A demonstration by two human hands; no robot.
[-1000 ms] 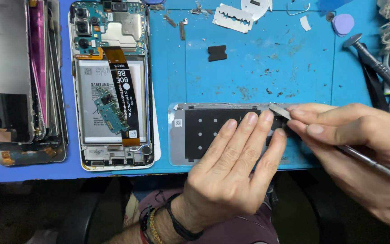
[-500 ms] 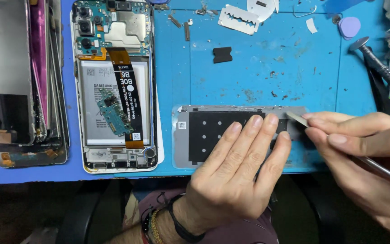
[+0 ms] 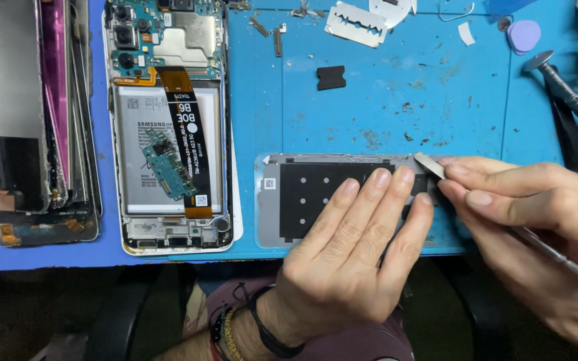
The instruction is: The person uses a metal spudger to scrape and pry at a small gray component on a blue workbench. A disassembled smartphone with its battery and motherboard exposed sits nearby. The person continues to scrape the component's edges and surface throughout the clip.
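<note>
While the left hand (image 3: 349, 267) lies palm-down near the front edge of the blue work mat (image 3: 396, 100), its four fingers (image 3: 376, 200) are extended and held close together, pressing flat on the display panel (image 3: 316, 197). The hand grips nothing; it holds the panel down by contact only. The wrist enters from the lower centre and carries dark and beaded bracelets (image 3: 249, 331).

The display panel lies face-down and lengthwise along the mat's front edge, grey with a black rectangular sheet on its back. The fingertips cover its right-hand portion; its left portion is exposed.

The right hand (image 3: 536, 227) enters from the right, fingers curled and closed around a thin metal pry tool (image 3: 436, 167). Thumb and forefinger pinch the tool close to its flat tip, which meets the panel's upper right corner, just beside the left fingertips. The tool's shaft runs back under the palm toward the lower right.

Farther back and to the left, an opened phone (image 3: 168, 127) lies with its battery, flex cable and circuit board showing. A stack of screen assemblies (image 3: 28, 113) stands beside it at the far left. At the rear of the mat lie a razor blade (image 3: 352, 21), a small black pad (image 3: 331, 77), a purple pick (image 3: 523, 35) and a screwdriver (image 3: 570, 97).
</note>
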